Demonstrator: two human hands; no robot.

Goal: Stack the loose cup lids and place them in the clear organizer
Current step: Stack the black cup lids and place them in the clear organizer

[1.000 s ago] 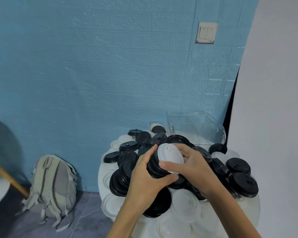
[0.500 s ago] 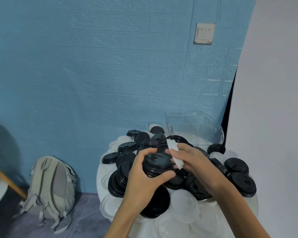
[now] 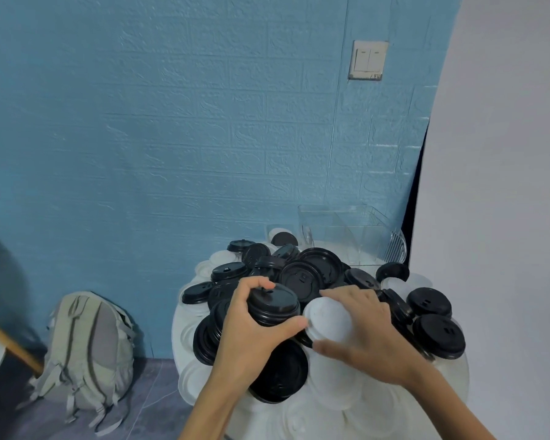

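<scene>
While the left hand (image 3: 251, 331) curls round a short stack of black lids (image 3: 272, 308), its fingers (image 3: 254, 282) hook over the far rim and the thumb presses along the near edge, so the stack sits upright in the grip above the heap. Just beside it, the right hand (image 3: 367, 331) holds a white lid (image 3: 327, 319), tilted with its top turned toward the stack; the right fingers arch over the lid's far side and the thumb reaches under its near edge, so the lid lies between thumb and fingers. White lid and black stack are nearly touching at the left thumb tip; whether they actually meet cannot be told. Below both hands lies the pile of loose lids (image 3: 311, 274), mostly black on top with white ones beneath and round the edge, covering a round white table (image 3: 180, 315). More black lids (image 3: 438, 335) sit at the right side of the pile, past the right wrist. At the far side of the table, well apart from both hands, stands the clear organizer (image 3: 350, 233), with dividers visible inside; its compartments look see-through, and what they hold cannot be made out. Behind everything is a blue brick-textured wall (image 3: 172, 122) with a light switch (image 3: 367, 60). On the floor to the left, a grey backpack (image 3: 89, 354) leans against the wall.
</scene>
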